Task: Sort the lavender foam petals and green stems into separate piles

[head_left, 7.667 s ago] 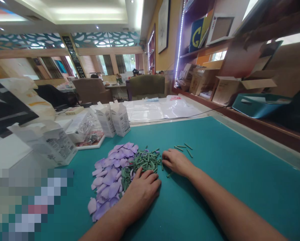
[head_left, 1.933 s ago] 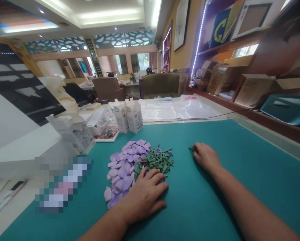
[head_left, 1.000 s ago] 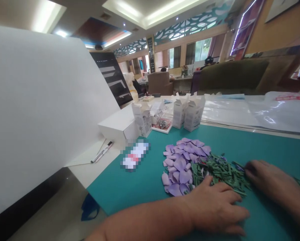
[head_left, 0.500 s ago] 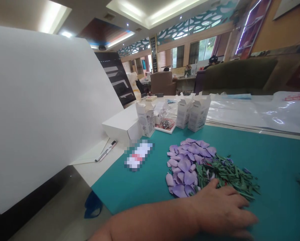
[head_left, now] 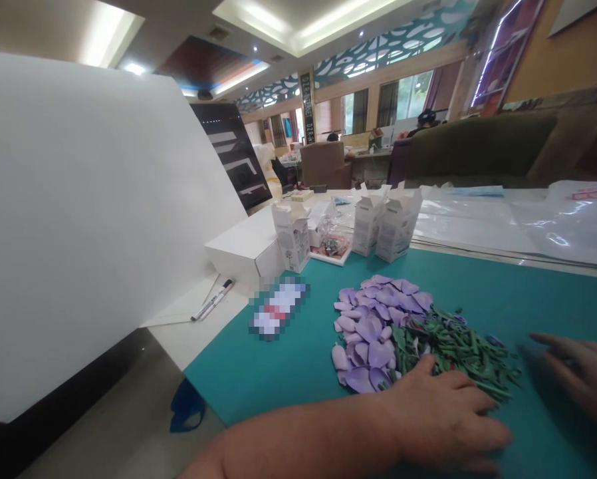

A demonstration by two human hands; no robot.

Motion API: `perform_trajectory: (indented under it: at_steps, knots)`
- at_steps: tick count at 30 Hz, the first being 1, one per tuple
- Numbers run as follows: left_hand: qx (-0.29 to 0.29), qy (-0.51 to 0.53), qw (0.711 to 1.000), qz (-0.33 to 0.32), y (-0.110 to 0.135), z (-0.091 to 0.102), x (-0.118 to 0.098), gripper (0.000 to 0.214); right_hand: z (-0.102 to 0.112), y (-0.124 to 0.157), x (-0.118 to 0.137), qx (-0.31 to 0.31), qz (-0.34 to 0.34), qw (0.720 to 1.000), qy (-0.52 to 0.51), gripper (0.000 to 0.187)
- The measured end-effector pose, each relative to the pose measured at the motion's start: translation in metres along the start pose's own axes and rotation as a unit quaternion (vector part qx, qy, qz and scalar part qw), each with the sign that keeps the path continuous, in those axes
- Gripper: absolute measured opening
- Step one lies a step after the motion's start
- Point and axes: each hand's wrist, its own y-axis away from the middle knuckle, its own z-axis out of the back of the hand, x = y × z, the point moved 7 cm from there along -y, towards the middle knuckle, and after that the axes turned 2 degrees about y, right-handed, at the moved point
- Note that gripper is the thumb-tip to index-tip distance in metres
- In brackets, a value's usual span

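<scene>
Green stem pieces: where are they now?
In the head view, the stem pieces lie right of the purple petals, against the left hand, on the teal mat.

From here I see my left hand (head_left: pixel 443 419) lying flat on the blue-green mat (head_left: pixel 478 293), touching a pile of little green stems (head_left: pixel 453 349). Just left of the stems is a heap of purple petals (head_left: pixel 368 332). My right hand (head_left: pixel 578 372) is open and a bit blurry, just right of the stems. Small white boxes (head_left: pixel 395 223) stand past the heap, at the far edge of the mat.
</scene>
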Motion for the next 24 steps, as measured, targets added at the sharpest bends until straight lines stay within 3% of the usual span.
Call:
perform_trajectory:
  at_steps: [3,9,13,18,21,24]
  knots:
    - [-0.002,-0.003,1.000,-0.003,-0.001,-0.001,0.000,0.035,-0.011,0.004,0.025,0.044,0.005,0.997,-0.064,0.036]
    - [0.004,-0.012,1.000,-0.001,-0.002,-0.003,0.000,0.034,-0.004,0.009,0.071,0.053,0.040,0.994,-0.088,0.037]
    - [0.003,-0.015,1.000,0.002,-0.001,-0.004,0.000,0.033,-0.002,0.007,0.088,0.058,0.052,0.993,-0.088,0.036]
    - [-0.007,-0.006,1.000,0.005,0.000,0.005,-0.002,0.035,0.006,0.005,0.088,0.083,0.012,0.990,-0.115,0.038]
    - [-0.033,0.015,0.999,0.040,0.004,0.024,0.004,0.038,0.010,0.006,0.079,0.071,-0.019,0.989,-0.125,0.042]
    - [-0.081,0.034,0.992,0.092,0.022,0.049,0.024,0.043,0.007,0.006,0.067,0.071,-0.038,0.987,-0.139,0.042]
